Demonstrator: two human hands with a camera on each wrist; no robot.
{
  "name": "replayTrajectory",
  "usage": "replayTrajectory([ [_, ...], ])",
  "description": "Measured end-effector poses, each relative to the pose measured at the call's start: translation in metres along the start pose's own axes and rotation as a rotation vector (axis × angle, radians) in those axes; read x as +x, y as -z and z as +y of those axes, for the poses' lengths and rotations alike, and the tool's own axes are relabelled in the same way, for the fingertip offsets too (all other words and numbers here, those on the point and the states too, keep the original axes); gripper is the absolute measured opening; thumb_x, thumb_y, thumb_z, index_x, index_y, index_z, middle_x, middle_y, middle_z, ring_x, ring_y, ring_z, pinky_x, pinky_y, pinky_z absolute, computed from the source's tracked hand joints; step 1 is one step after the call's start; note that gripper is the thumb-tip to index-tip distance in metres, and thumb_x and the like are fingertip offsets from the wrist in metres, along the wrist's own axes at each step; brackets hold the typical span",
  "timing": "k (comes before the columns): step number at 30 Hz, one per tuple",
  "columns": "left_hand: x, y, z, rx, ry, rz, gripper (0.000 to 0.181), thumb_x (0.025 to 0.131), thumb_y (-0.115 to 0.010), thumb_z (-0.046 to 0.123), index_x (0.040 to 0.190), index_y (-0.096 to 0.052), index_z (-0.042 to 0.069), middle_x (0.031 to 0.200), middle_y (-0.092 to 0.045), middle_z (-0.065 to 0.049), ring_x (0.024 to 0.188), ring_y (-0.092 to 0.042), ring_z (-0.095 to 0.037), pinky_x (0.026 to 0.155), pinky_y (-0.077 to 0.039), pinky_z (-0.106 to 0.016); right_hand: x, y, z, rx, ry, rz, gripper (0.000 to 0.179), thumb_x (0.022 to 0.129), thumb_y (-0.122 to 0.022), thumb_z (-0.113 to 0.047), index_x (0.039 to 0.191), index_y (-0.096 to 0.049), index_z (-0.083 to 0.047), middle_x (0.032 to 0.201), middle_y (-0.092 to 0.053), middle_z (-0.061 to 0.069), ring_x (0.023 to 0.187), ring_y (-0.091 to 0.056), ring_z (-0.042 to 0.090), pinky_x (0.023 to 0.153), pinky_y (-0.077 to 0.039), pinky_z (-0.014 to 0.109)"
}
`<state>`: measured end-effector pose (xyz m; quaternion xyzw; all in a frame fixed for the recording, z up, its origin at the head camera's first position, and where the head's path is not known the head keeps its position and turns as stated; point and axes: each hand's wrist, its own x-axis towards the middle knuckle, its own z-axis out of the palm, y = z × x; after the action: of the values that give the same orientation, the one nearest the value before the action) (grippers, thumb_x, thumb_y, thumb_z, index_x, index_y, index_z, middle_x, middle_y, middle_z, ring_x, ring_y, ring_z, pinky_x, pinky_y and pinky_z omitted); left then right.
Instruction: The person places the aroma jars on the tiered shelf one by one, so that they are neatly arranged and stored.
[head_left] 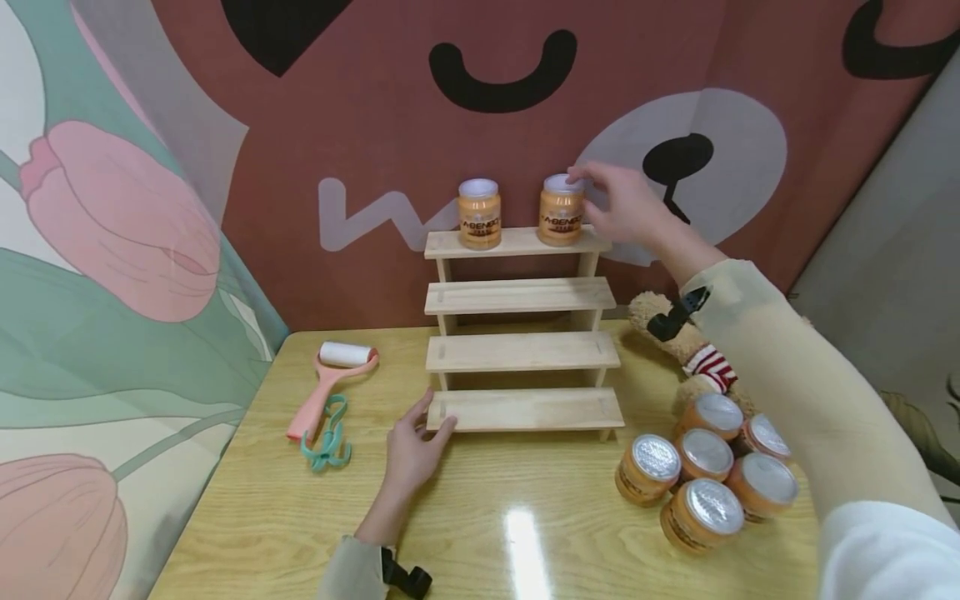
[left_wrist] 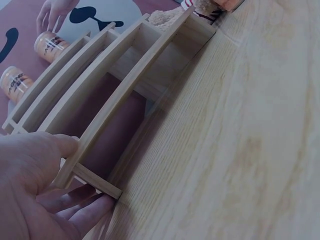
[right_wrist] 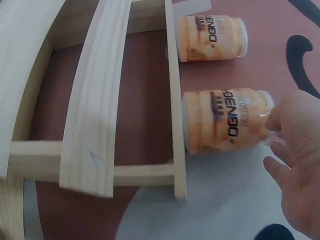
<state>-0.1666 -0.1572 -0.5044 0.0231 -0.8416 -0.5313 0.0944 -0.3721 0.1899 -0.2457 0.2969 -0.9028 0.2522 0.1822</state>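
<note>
A four-tier wooden step rack point(head_left: 525, 353) stands on the table against the wall hanging. On its top tier are two upright orange-labelled jars with pale lids, a left jar point(head_left: 479, 218) and a right jar point(head_left: 561, 213). My right hand point(head_left: 626, 204) is at the right jar's lid, its fingers loosely bent and the thumb apart from the jar in the right wrist view point(right_wrist: 300, 155). My left hand point(head_left: 414, 446) grips the left end of the lowest tier, thumb on top and fingers around the side and below in the left wrist view point(left_wrist: 45, 185).
Several more jars point(head_left: 707, 454) with silvery tops cluster on the table point(head_left: 570, 500) at the right. Behind them lies a plush toy point(head_left: 678, 342), partly hidden by my right arm. A pink lint roller point(head_left: 326, 387) and a teal hook point(head_left: 327, 442) lie left of the rack.
</note>
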Motion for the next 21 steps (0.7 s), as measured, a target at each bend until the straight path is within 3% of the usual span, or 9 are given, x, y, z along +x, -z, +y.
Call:
replayTrajectory([
  [5,0.002,0.0,0.0,-0.003,0.002,0.004,0.067,0.098,-0.08,0.025,0.155,-0.053,0.003,0.161,-0.053,-0.015,0.132,-0.066,-0.037,0.108,-0.058,-0.05,-0.015,0.016,0.004,0.002,0.052,0.005,0.039,0.1,-0.058,0.0,0.139,-0.062,-0.002,0.144,-0.063,0.02,0.14,-0.057,0.039,0.119,-0.049,0.056],
  [10,0.0,0.001,0.0,-0.008,0.015,0.003,0.066,0.098,-0.08,0.024,0.155,-0.053,0.003,0.161,-0.053,-0.014,0.134,-0.065,-0.037,0.109,-0.057,-0.051,-0.038,0.032,0.008,-0.015,0.081,-0.061,0.036,0.099,-0.062,0.002,0.134,-0.065,0.0,0.138,-0.066,0.02,0.132,-0.061,0.042,0.113,-0.052,0.058],
  [14,0.001,0.001,0.0,0.004,0.01,0.005,0.067,0.098,-0.08,0.024,0.155,-0.053,0.004,0.161,-0.053,-0.013,0.134,-0.065,-0.037,0.109,-0.058,-0.051,-0.062,0.046,0.013,-0.053,0.069,-0.14,0.034,0.101,-0.065,-0.002,0.135,-0.066,-0.002,0.136,-0.067,0.021,0.125,-0.065,0.043,0.107,-0.054,0.06],
  [21,0.001,0.001,0.002,-0.001,0.012,0.004,0.067,0.098,-0.08,0.024,0.156,-0.052,0.004,0.161,-0.053,-0.012,0.132,-0.066,-0.035,0.107,-0.059,-0.049,-0.107,0.06,0.026,-0.105,-0.003,-0.253,0.036,0.103,-0.067,-0.008,0.139,-0.065,-0.008,0.14,-0.067,0.017,0.126,-0.066,0.04,0.098,-0.06,0.059],
])
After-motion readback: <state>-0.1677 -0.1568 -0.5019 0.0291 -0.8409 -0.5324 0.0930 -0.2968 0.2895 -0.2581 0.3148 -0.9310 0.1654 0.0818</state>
